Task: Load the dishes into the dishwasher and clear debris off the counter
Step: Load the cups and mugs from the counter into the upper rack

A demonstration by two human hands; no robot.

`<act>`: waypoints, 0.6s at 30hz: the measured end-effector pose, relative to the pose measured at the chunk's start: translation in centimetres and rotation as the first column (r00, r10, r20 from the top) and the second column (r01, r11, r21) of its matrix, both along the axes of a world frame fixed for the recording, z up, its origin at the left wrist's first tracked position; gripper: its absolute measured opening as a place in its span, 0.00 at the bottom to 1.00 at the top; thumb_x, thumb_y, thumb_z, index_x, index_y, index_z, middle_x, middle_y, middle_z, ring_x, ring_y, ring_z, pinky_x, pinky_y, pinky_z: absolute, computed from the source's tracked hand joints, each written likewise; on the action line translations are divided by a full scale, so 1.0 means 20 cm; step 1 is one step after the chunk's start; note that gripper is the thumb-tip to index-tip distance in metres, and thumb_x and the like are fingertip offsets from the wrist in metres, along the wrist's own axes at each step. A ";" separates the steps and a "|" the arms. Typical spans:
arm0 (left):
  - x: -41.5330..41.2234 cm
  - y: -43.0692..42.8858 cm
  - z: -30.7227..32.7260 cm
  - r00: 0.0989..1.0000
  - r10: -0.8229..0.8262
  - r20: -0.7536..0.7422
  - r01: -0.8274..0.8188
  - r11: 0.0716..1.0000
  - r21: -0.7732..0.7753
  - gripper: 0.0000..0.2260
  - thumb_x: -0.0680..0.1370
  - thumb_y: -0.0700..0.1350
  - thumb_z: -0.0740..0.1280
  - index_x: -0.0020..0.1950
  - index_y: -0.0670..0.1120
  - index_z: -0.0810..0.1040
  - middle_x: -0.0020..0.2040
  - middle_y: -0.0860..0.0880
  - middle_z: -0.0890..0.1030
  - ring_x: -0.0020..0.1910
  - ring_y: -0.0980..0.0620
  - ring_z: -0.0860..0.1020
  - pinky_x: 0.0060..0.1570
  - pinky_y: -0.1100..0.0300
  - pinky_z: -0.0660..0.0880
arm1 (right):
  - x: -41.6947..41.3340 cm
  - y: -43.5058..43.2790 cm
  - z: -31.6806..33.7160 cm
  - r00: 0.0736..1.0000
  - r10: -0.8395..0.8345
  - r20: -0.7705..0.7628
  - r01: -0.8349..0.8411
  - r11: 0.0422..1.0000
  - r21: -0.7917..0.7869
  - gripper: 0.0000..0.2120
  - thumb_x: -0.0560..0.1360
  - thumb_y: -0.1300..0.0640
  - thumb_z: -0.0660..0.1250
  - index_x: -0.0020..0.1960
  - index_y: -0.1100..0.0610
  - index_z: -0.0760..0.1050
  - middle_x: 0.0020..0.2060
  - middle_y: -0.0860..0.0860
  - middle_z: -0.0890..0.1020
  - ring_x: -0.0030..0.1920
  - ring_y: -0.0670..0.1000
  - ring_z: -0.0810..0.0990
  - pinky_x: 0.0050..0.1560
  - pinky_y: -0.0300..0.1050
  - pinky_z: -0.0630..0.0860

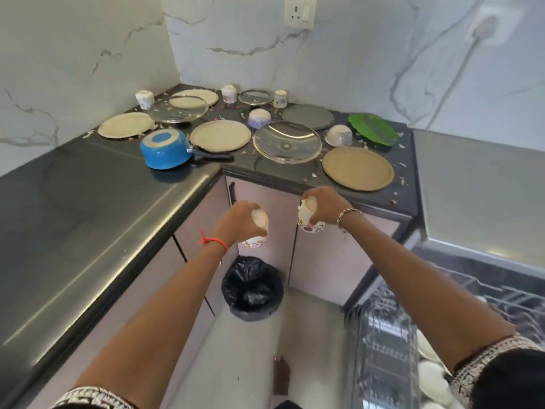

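Left grip: the left grip point(241, 215) is curled from above round an upturned floral cup point(257, 231), base uppermost.
Right grip: the right grip point(327, 206) is wrapped round a second cup point(308, 215), held mouth-down and tilted.
Held cups: both are off the surface point(88, 202), just in front of its corner edge, with the black-lined bin point(252, 287) on the floor below and between the grips.
Dishwasher: open, below and to the right of the right grip. Its rack point(383, 335) is blurred, and a few pale plates point(433, 376) seem to sit at its near end.
Beyond the grips, unloaded: blue saucepan point(166, 149), three glass lids point(287, 141), four tan plates point(220, 135), grey plate point(307, 116), green plate point(372, 128), two bowls point(259, 118), and three more small cups point(229, 93) by the wall.
Debris: scraps point(230, 109) lie scattered among the dishes, thickest beyond the right grip, and none appear cleared.
Progress (judged): early. A few plates are racked and two cups are in hand. Most of the dishes and all of the wiping remain.
Likely step in hand: shaking the cups out over the bin before racking them.
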State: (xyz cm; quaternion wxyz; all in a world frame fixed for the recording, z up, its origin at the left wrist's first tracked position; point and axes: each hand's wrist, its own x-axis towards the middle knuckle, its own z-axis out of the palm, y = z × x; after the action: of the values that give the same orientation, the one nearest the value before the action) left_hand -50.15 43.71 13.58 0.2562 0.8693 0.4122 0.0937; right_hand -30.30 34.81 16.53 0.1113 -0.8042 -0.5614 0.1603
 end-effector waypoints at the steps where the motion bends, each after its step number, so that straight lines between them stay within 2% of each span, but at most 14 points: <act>1: -0.01 -0.08 -0.02 1.000 -0.020 -0.014 0.020 1.000 -0.020 0.30 0.67 0.47 0.75 0.67 0.42 0.71 0.62 0.43 0.71 0.63 0.45 0.68 0.60 0.56 0.66 | -0.02 -0.10 -0.03 1.000 -0.010 0.006 0.010 1.000 -0.025 0.31 0.61 0.62 0.77 0.63 0.55 0.73 0.61 0.56 0.74 0.62 0.57 0.71 0.60 0.49 0.72; 13: 0.04 -0.73 -0.30 0.971 -0.237 -0.026 0.228 0.955 -0.190 0.25 0.66 0.45 0.76 0.60 0.41 0.75 0.56 0.43 0.75 0.57 0.45 0.72 0.51 0.61 0.68 | -0.08 -0.92 -0.35 0.982 -0.189 -0.022 0.182 0.969 -0.170 0.31 0.65 0.62 0.74 0.66 0.54 0.69 0.60 0.54 0.72 0.63 0.55 0.69 0.62 0.50 0.71; 18: 0.17 -0.95 -0.38 0.943 -0.332 -0.027 0.321 0.926 -0.199 0.25 0.67 0.45 0.76 0.61 0.41 0.74 0.56 0.43 0.75 0.57 0.45 0.72 0.57 0.55 0.70 | -0.01 -1.20 -0.46 0.969 -0.246 -0.012 0.237 0.944 -0.229 0.30 0.65 0.60 0.73 0.65 0.51 0.69 0.61 0.54 0.71 0.63 0.56 0.69 0.61 0.51 0.72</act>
State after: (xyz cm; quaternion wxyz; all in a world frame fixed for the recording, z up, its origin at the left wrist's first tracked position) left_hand -46.82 24.77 5.96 0.3383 0.8994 0.2764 -0.0169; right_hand -30.59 10.81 7.40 0.0492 -0.8709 -0.4343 0.2245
